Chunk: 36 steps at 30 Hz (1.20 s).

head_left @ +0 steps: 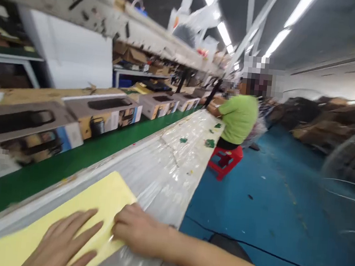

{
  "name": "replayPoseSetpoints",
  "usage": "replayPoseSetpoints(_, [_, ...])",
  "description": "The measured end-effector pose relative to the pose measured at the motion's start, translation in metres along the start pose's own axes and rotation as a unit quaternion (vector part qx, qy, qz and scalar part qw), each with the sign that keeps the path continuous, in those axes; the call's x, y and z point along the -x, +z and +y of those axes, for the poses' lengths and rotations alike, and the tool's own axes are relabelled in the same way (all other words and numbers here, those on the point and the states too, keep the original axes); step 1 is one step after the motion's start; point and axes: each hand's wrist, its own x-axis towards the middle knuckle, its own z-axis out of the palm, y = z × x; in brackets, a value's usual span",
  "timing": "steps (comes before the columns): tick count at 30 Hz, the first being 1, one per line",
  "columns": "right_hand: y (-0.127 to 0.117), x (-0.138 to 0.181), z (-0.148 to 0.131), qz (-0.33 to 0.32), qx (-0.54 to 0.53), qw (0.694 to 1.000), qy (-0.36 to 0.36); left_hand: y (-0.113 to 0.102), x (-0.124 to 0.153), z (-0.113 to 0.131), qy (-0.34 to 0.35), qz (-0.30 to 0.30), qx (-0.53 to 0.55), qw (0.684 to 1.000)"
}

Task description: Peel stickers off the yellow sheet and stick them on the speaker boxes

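Note:
A pale yellow sheet point(92, 204) lies flat on the plastic-covered workbench point(175, 158) at the bottom left. My left hand point(62, 243) rests flat on the sheet with its fingers spread. My right hand point(138, 229) presses on the sheet's right edge, its fingers curled onto that edge and the clear plastic film beside it. Neither hand lifts anything.
A green conveyor belt point(77, 157) runs along the bench's far side, carrying several printed product boxes point(110, 116). Shelves with cartons stand above. A person in a green shirt point(238, 118) sits on a red stool point(227, 158) farther down. Blue floor lies to the right, with a fan guard point(348, 183) nearby.

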Motion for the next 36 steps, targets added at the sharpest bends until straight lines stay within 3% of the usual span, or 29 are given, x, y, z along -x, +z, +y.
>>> replayPoseSetpoints(3, [-0.008, 0.004, -0.007, 0.055, -0.084, 0.995, 0.014, -0.022, -0.009, 0.014, -0.039, -0.096, 0.027, 0.994])
replayPoseSetpoints(6, [-0.008, 0.007, -0.003, 0.097, -0.135, 0.986, -0.012, -0.028, -0.016, 0.018, -0.073, -0.179, 0.059, 0.979])
replayPoseSetpoints(10, [-0.007, 0.006, -0.003, 0.103, -0.141, 0.985, -0.008, -0.029, -0.018, 0.020, -0.090, -0.226, 0.073, 0.967])
replayPoseSetpoints(17, [-0.007, 0.008, -0.007, 0.075, -0.151, 0.985, 0.028, -0.031, -0.018, 0.023, -0.095, -0.233, 0.080, 0.965])
replayPoseSetpoints(26, [-0.018, -0.009, 0.005, 0.129, -0.144, 0.981, 0.015, -0.037, -0.023, 0.019, -0.167, -0.243, -0.041, 0.955])
replayPoseSetpoints(31, [-0.018, -0.031, 0.018, 0.087, -0.166, 0.982, -0.012, -0.035, -0.022, 0.017, -0.175, -0.247, -0.049, 0.952])
replayPoseSetpoints(36, [-0.017, -0.048, 0.029, 0.021, -0.198, 0.980, 0.003, -0.031, -0.018, 0.016, -0.170, -0.230, -0.044, 0.957])
